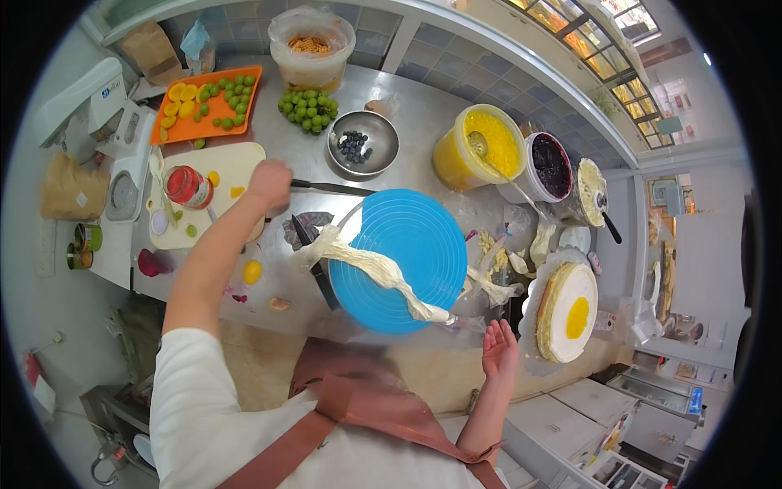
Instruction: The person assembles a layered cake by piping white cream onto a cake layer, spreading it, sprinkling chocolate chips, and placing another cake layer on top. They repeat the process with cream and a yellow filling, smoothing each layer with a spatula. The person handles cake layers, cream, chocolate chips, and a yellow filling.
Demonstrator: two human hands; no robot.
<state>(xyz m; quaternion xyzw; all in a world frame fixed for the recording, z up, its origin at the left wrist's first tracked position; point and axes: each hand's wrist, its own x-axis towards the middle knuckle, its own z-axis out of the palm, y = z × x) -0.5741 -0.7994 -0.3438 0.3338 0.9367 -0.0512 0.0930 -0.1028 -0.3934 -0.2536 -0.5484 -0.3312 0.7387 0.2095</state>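
My left hand (270,185), fingers curled and slightly blurred, is over the right edge of a cream cutting board (244,160). Just beside it is the black handle end of a long knife or spatula (333,186); whether I grip it is unclear. A piping bag of pale cream (379,269) lies across a round blue turntable (421,244). My right hand (500,348) holds nothing, palm raised, near the bag's tip. To its right, a round cake layer (553,324) with white cream and a yellow fruit patch (577,318) rests on a scalloped board (537,354).
A jar with red contents (188,186) lies on the cutting board. Behind are an orange tray (177,137) of cut fruit, green grapes (308,110), a steel bowl (385,131) with blueberries, a yellow-filled tub (452,153) and a dark-filled tub (569,183). A dark-handled knife (317,275) lies beside the turntable.
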